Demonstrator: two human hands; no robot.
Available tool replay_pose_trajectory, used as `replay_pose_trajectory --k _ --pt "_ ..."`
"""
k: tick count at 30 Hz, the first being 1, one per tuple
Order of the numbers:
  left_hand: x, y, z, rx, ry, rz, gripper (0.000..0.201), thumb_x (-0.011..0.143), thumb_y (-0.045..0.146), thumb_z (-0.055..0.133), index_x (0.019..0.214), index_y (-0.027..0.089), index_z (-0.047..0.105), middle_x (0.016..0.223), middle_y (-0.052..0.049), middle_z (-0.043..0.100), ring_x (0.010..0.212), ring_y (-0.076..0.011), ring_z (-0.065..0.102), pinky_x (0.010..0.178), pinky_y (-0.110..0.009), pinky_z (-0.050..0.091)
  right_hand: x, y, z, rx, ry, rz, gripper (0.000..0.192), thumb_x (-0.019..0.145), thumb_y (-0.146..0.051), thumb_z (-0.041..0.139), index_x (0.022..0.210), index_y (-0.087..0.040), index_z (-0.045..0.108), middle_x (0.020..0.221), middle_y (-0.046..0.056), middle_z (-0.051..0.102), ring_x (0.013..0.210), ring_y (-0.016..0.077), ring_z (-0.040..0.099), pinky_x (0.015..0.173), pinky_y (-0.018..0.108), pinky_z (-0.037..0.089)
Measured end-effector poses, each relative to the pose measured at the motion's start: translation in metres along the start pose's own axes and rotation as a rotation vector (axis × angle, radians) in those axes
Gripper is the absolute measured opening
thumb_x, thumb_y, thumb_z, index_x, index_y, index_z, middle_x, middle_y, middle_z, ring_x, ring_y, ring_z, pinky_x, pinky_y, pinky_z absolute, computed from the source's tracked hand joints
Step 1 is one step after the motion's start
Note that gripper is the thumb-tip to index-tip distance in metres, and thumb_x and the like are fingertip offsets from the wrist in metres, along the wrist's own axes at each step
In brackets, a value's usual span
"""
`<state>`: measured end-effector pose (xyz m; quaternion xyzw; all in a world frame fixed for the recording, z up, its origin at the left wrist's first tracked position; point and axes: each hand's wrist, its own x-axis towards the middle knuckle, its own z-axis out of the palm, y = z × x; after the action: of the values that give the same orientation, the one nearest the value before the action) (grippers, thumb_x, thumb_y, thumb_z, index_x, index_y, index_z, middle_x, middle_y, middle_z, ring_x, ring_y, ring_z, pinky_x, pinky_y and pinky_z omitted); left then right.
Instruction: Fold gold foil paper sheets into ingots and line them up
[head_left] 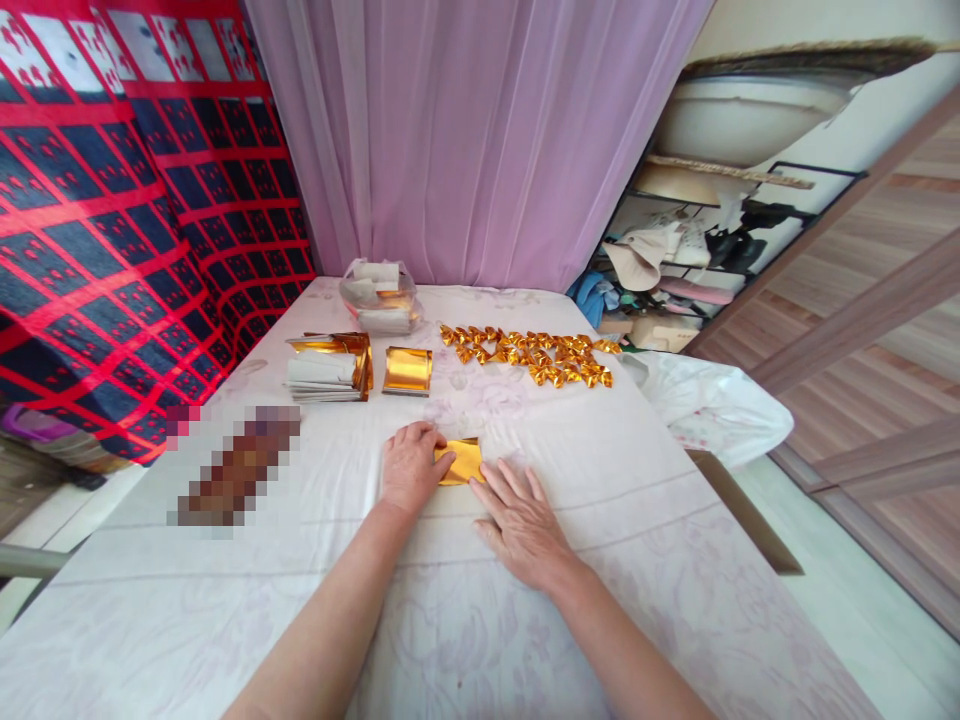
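Observation:
A small sheet of shiny gold foil paper (461, 462) lies flat on the table between my two hands. My left hand (411, 465) is at its left side, fingers bent, with the thumb on the foil and the index finger at its upper left edge. At the right edge, my right hand (523, 515) rests palm down with fingers spread, its fingertips touching the paper. Farther back lie a small stack of gold foil sheets (408, 370) and a larger stack of foil paper (324, 370), its pale sides showing. Several folded gold foil pieces (551, 350) are grouped at the back right.
A clear plastic bag (381, 298) with more paper stacks stands at the back of the cloth-covered table (300, 600). A blurred-out brown patch (238, 465) is at left. Beyond the right edge are a white plastic bag (716, 405) and a crowded shelf (697, 230). Purple curtains (465, 140) hang behind.

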<state>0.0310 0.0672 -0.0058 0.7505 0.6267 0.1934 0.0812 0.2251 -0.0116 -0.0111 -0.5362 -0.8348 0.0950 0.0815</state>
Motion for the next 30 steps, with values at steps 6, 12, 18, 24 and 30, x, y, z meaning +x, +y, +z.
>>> replay_pose_trajectory --k 6,12,18,24,30 --pt "-0.004 0.002 -0.006 -0.013 -0.054 -0.001 0.023 0.083 0.041 0.063 0.099 0.025 0.069 0.127 -0.007 0.058 0.117 -0.0269 0.053 0.096 -0.042 0.040 0.001 -0.003 -0.001 -0.002 0.010 0.011 0.051 0.094 -0.044 0.048 0.143 -0.029 0.043 0.154 0.003 0.033 0.144 0.0276 0.021 0.116 0.057 0.011" --pt "-0.016 0.008 -0.004 0.028 -0.083 0.004 0.044 0.078 0.046 0.066 0.116 0.023 0.062 0.138 -0.011 0.051 0.126 -0.0287 0.047 0.104 -0.044 0.035 0.002 -0.003 -0.001 0.008 -0.039 0.033 0.054 0.095 -0.048 0.044 0.145 -0.028 0.039 0.156 0.003 0.029 0.145 0.0271 0.017 0.116 0.057 0.009" --pt "-0.019 0.011 0.000 0.023 -0.047 -0.007 0.049 0.076 0.047 0.069 0.117 0.023 0.060 0.135 -0.010 0.052 0.125 -0.0297 0.046 0.105 -0.045 0.034 0.003 -0.003 -0.001 0.013 -0.068 0.046 0.056 0.095 -0.050 0.041 0.147 -0.030 0.036 0.157 0.001 0.026 0.146 0.0278 0.015 0.116 0.056 0.007" --pt "-0.019 0.008 -0.002 0.021 -0.064 0.008 0.051 0.074 0.048 0.070 0.117 0.024 0.059 0.135 -0.009 0.053 0.125 -0.0293 0.046 0.104 -0.044 0.034 0.002 -0.003 0.000 0.009 -0.057 0.042 0.056 0.095 -0.050 0.041 0.147 -0.031 0.036 0.157 0.001 0.026 0.146 0.0284 0.015 0.116 0.056 0.008" --pt "-0.017 0.003 -0.003 0.025 -0.094 0.036 0.050 0.076 0.048 0.068 0.118 0.024 0.058 0.136 -0.009 0.052 0.128 -0.0277 0.045 0.105 -0.045 0.034 0.003 -0.002 0.001 0.003 -0.059 0.045 0.055 0.095 -0.051 0.040 0.146 -0.030 0.037 0.157 0.001 0.027 0.146 0.0282 0.014 0.116 0.055 0.008"
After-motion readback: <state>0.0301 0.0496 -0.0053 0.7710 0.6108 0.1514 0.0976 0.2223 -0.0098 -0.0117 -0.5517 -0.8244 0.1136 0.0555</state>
